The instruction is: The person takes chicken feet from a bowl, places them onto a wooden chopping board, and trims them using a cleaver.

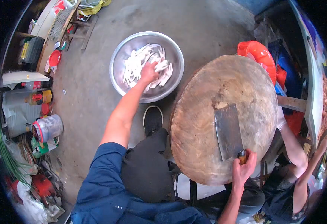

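Left hand (149,72) is down in a wide round silver metal basin (177,61) on the grey concrete floor, among long pale meat pieces (133,67) that look like chicken feet. Its fingers bend in against one piece, part closed by the look of it; can't tell whether it's firmly gripped. Right hand (244,167) curls closed around the wooden handle of a broad dark rectangular metal cleaver (228,132), blade lying on the thick round brown wooden chopping block (197,123), just right of the basin. No meat pieces visible on the block.

Risks, as judged: wet-looking pieces could slip from the left fingers if the hold is loose, dropping back in or onto the floor between basin and block. Cleaver's lighter left edge looks like the cutting edge and faces the basin side; left hand crossing near it could get cut, especially if the blade lifts while eyes are on the basin. Slick fingers could also slide on the handle. Black shoe (152,121) sits just by the near rim; a nudge could shift the basin. Another person's bent arm (296,149) is right of the block, so a wide swing that way looks unsafe
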### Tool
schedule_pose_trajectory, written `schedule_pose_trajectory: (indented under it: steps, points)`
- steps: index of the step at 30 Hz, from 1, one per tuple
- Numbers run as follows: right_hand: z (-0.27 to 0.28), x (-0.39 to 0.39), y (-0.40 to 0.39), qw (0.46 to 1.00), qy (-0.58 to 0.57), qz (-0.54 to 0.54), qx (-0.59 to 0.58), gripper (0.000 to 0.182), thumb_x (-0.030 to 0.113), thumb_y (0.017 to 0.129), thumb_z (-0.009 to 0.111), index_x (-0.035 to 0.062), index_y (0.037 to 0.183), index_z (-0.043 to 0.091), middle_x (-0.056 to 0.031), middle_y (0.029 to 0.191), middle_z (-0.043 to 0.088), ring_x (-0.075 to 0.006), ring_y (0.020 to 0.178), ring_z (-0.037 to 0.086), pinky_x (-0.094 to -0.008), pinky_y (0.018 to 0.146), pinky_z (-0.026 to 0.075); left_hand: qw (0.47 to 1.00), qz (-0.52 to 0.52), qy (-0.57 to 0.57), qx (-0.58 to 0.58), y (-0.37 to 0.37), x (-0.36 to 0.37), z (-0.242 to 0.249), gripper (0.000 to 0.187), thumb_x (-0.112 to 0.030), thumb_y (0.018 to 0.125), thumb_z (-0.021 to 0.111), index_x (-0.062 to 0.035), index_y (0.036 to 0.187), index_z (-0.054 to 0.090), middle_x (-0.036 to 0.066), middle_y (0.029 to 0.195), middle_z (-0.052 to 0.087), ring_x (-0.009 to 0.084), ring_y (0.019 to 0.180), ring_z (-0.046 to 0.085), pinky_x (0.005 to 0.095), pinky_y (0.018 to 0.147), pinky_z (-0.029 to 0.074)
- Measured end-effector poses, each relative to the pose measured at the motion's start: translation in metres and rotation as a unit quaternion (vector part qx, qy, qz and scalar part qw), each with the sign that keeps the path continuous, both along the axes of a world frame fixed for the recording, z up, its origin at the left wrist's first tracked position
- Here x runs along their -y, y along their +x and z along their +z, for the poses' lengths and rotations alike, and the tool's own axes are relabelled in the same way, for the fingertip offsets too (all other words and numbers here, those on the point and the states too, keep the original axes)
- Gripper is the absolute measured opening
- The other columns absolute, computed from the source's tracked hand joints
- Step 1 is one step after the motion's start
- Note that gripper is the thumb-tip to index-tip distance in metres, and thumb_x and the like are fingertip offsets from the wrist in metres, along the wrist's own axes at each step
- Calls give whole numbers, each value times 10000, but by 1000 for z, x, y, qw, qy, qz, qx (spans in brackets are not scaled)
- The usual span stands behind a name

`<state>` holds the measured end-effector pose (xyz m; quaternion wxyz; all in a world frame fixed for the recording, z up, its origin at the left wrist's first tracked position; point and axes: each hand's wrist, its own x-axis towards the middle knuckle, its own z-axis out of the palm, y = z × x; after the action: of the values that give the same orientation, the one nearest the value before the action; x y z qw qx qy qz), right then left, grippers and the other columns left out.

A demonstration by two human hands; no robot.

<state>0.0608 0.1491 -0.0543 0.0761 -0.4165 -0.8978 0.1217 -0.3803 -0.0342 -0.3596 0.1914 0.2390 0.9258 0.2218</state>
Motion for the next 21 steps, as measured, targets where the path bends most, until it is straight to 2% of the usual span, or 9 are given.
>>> schedule_pose_trajectory:
  steps: [2,3,6,10,14,16,18,19,21]
  points:
    - [3,0,0,999,-30,-21,-5,404,-15,629,591,-15,1033,581,-146,885,533,-317,834,557,-388,786,463,992,47,105,57,-12,11,-1,625,-175,629,717,-202,1249,639,257,1075,646,413,1003,638,452,876,514]
    - [3,-1,0,999,-29,-23,-9,404,-15,629,591,-15,1033,581,-146,885,533,-317,834,557,-388,786,463,983,94,142,74,-12,17,6,621,-166,630,736,-98,1239,638,215,996,695,359,977,669,409,869,525]
    - [9,-2,2,999,-47,-25,7,418,12,635,619,-17,1051,587,-143,886,552,-313,842,570,-383,785,472,944,170,261,110,-10,32,35,619,-123,640,750,-4,1233,618,176,1054,701,275,966,679,355,857,527]
    - [20,6,3,986,-147,-79,19,448,90,641,675,-2,1072,597,-136,861,615,-315,782,607,-394,765,502,916,153,322,184,-9,45,101,560,-60,666,737,21,1208,622,98,1045,697,170,941,650,301,826,515]
    - [27,19,8,973,-223,-49,32,353,139,648,664,-10,964,611,-163,804,658,-265,729,631,-397,720,510,893,50,398,206,1,40,197,469,-41,688,703,6,1150,633,45,994,677,129,917,622,264,828,487]
    - [24,28,16,936,-349,-46,16,306,141,655,653,-19,913,613,-151,756,635,-224,692,617,-376,667,504,884,5,413,220,14,24,253,432,-34,699,679,0,1128,637,32,981,669,120,901,615,260,824,481]
    - [-2,35,37,917,-389,-58,-75,277,120,652,651,-26,884,616,-104,702,609,-179,639,588,-348,599,487,893,-84,396,195,31,6,305,427,-31,701,668,-9,1127,638,29,994,667,115,905,613,263,818,481]
    - [11,44,36,885,-440,-86,-124,232,85,671,644,-24,875,614,-52,680,584,-147,581,556,-307,541,464,902,-112,372,191,42,-5,330,469,-15,697,672,2,1163,623,41,1035,671,117,952,616,276,861,489]
    - [18,51,46,859,-465,-114,-182,202,66,686,633,-18,868,610,-41,687,584,-127,571,549,-293,529,461,906,-150,359,166,67,-33,357,474,-39,693,675,11,1161,618,44,1010,669,127,931,615,271,837,488]
